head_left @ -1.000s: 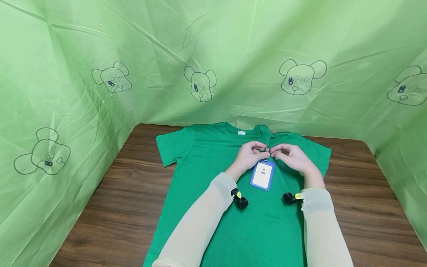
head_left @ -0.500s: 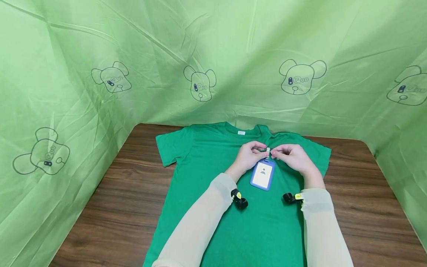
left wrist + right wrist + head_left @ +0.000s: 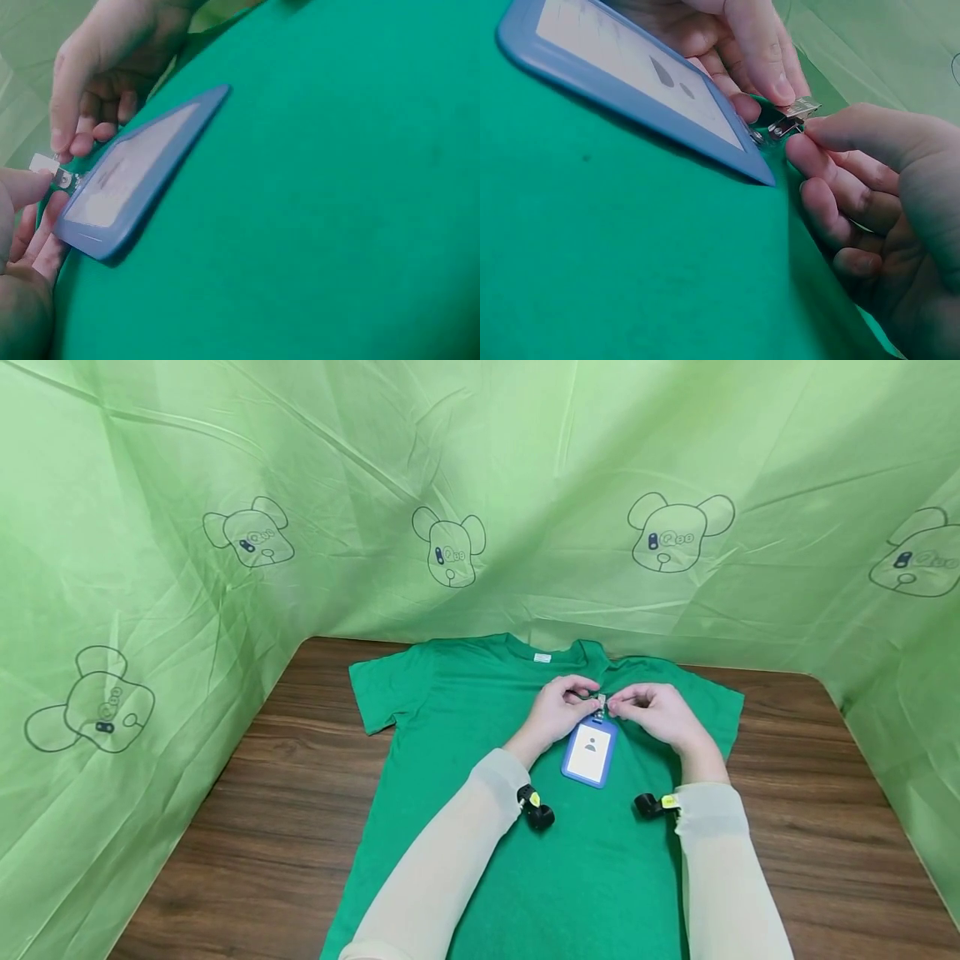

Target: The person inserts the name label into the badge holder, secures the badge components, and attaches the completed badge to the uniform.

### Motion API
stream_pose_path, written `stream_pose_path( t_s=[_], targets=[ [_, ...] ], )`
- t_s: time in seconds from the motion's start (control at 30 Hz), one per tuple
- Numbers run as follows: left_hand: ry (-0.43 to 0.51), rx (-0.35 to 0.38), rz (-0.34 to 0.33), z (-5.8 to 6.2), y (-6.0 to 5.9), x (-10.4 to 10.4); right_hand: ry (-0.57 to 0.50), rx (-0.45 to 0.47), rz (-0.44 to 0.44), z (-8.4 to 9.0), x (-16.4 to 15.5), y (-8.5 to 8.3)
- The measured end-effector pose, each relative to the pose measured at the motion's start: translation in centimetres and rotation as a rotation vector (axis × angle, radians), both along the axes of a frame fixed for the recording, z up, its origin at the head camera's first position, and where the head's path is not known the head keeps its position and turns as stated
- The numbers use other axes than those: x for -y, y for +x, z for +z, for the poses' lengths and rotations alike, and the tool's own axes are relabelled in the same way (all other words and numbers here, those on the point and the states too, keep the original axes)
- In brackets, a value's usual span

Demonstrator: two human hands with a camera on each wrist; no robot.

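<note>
A green T-shirt (image 3: 570, 877) lies spread out flat, its collar pointing away from me. On its chest rests a badge holder (image 3: 588, 753) with a blue frame and a white card showing a person icon. At its top is a small metal badge clip (image 3: 793, 116). My left hand (image 3: 558, 714) pinches the clip, thumb on the metal, as seen in the left wrist view. From the other side, my right hand (image 3: 660, 718) has thumb and index fingertip together at the clip's edge. What lies between those fingertips is mostly hidden. Shirt fabric bunches up beneath the clip.
The shirt lies on a dark brown wooden table (image 3: 247, 827). Light green cloth (image 3: 540, 452) with printed bear heads hangs behind and along both sides. A black wrist camera (image 3: 536, 810) sits on the left cuff, another (image 3: 652, 806) on the right.
The metal clip has turned between my fingertips: it stood more upright half a second ago and now sits lower and tilted. Hands and badge holder have barely shifted.
</note>
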State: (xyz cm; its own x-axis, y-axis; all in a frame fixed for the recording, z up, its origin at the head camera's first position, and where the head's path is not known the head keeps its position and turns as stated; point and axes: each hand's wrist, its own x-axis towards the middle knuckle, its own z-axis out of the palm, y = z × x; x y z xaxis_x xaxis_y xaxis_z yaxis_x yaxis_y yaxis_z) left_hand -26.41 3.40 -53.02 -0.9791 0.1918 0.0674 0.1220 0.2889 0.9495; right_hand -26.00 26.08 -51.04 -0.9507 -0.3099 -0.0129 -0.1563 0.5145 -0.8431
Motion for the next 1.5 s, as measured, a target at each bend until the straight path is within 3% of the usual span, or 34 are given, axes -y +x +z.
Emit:
stream_pose_path(
  t_s=[0.2, 0.5, 0.77, 1.03, 1.5],
  targets=[
    [-0.116, -0.079, -0.046, -0.1, 0.0, 0.2, 0.002, 0.010, -0.004, -0.1, 0.0, 0.1],
    [-0.194, -0.108, -0.059, -0.1, -0.1, 0.2, 0.017, -0.007, -0.009, -0.2, 0.0, 0.0],
    [-0.146, -0.107, -0.090, -0.5, -0.2, 0.3, 0.012, -0.044, 0.021, -0.6, -0.1, -0.1],
    [-0.080, -0.049, -0.081, -0.5, -0.3, 0.1, 0.035, -0.082, 0.021, -1.1, -0.1, -0.2],
    [-0.046, -0.054, -0.079, -0.6, -0.1, 0.2, 0.194, -0.092, 0.021, -0.5, 0.7, 0.1]
  ],
)
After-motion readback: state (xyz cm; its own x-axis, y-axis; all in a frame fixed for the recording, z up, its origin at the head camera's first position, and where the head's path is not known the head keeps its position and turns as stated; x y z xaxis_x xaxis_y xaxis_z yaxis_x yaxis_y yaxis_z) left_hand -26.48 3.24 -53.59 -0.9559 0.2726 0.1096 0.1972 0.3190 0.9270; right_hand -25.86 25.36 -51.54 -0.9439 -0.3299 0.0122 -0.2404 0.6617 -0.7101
